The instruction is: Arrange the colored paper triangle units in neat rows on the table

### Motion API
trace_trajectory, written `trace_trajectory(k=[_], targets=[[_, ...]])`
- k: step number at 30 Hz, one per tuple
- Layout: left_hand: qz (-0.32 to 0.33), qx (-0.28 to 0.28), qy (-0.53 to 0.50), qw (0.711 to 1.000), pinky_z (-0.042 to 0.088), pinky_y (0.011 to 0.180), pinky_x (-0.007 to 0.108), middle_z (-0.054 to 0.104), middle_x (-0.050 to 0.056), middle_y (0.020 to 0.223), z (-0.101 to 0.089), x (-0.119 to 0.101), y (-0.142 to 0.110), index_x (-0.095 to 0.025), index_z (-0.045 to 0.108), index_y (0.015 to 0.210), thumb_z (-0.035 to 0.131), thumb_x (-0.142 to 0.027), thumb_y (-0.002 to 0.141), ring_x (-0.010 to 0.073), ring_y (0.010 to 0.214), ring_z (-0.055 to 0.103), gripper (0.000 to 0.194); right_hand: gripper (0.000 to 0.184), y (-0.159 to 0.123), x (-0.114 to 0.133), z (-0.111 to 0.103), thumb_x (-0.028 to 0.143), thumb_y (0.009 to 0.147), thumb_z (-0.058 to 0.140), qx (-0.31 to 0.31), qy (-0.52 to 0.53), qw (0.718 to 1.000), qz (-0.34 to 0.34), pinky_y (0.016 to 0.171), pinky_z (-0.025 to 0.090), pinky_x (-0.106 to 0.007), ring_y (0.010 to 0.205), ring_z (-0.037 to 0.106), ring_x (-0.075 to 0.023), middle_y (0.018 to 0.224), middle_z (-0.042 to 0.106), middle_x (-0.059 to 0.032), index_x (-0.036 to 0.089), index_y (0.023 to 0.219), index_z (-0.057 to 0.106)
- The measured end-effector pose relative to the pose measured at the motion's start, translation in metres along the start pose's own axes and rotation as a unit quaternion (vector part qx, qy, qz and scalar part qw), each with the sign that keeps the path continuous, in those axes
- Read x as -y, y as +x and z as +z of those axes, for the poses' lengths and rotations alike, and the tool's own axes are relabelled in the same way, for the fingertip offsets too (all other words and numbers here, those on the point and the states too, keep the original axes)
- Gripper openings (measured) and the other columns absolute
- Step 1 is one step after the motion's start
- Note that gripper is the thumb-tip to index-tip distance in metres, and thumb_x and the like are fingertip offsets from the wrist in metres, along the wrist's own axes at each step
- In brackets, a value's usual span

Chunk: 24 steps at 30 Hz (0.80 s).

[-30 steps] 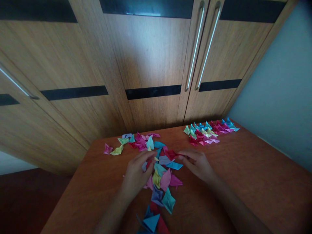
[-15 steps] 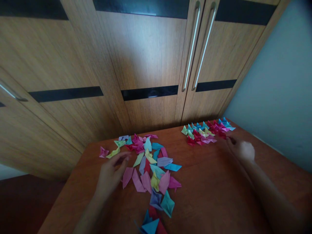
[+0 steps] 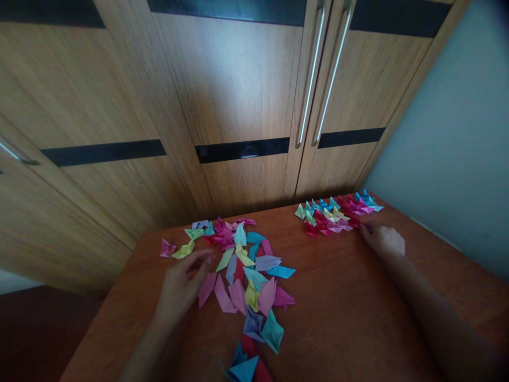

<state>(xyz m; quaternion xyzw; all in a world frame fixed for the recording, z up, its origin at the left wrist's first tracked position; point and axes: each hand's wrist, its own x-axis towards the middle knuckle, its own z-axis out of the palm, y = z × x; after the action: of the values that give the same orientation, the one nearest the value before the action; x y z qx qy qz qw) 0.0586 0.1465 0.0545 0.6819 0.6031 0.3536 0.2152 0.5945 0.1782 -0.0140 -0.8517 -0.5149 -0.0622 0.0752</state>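
My left hand [image 3: 185, 278] hovers over the table's left side, thumb and fingers drawn together in a loose pinch with nothing visible in them. Beside it lies a loose spread of small folded-paper pieces, among them a pink folded piece [image 3: 225, 293], a yellow one [image 3: 184, 250] and a teal one [image 3: 272, 332]. At the far right, my right hand [image 3: 384, 239] has its fingertips closed on a red paper boat [image 3: 354, 222], partly hidden by the fingers. That boat touches a tight group of upright paper boats, including a pale green boat [image 3: 300, 211] and a pink boat [image 3: 339, 226].
The reddish-brown table [image 3: 330, 302] stands against wooden cabinet doors [image 3: 238, 85] with long metal handles [image 3: 312, 79]. A pale wall [image 3: 453, 159] borders its right side. Blue and red folded pieces [image 3: 244, 367] lie near the front edge.
My right hand has shifted slightly left and settled beside the group, at the red boat. The left hand stays nearly still over the loose pieces.
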Motion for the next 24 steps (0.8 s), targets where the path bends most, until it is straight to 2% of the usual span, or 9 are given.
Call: trace_trajectory(k=[10,16,21,24], targets=[[0.001,-0.006,0.012,1.000,0.056,0.078,0.031,0.074,0.006,0.101,0.001,0.006,0.002,-0.020,0.069,0.104,0.054,-0.044,0.084,0.0226,0.089,0.070,0.035,0.048,0.005,-0.001,0.003,0.055,0.086,0.044,-0.014,0.032,0.999,-0.008,0.060,0.048,-0.036,0.076,0.068,-0.0309,0.091,0.072,-0.0148,0.022,0.108,0.071],[0.018,-0.021,0.192,0.981,0.054,0.071,0.029,0.073,0.007,0.100,0.001,0.021,0.018,-0.019,0.065,0.111,0.045,-0.038,0.088,0.0210,0.082,0.070,0.036,0.050,-0.002,0.000,-0.001,0.054,0.087,0.040,-0.058,0.052,0.996,0.033,0.052,0.040,-0.032,0.064,0.065,-0.0274,0.082,0.071,-0.0175,0.022,0.112,0.069],[0.019,-0.017,0.271,0.962,0.050,0.083,0.036,0.064,0.012,0.121,0.004,0.025,0.047,-0.020,0.061,0.118,0.046,-0.026,0.086,0.0256,0.098,0.066,0.036,0.050,-0.003,-0.007,0.003,0.051,0.089,0.039,-0.095,0.095,0.989,0.055,0.050,0.034,-0.033,0.061,0.064,-0.0269,0.083,0.071,-0.0195,0.020,0.114,0.069],[0.017,0.006,0.304,0.952,0.049,0.082,0.037,0.065,0.013,0.119,0.007,0.027,0.065,-0.022,0.063,0.116,0.046,-0.021,0.084,0.0270,0.097,0.067,0.036,0.047,-0.001,-0.014,0.009,0.048,0.089,0.041,-0.107,0.120,0.986,0.053,0.054,0.036,-0.033,0.066,0.064,-0.0271,0.086,0.071,-0.0195,0.018,0.112,0.070]])
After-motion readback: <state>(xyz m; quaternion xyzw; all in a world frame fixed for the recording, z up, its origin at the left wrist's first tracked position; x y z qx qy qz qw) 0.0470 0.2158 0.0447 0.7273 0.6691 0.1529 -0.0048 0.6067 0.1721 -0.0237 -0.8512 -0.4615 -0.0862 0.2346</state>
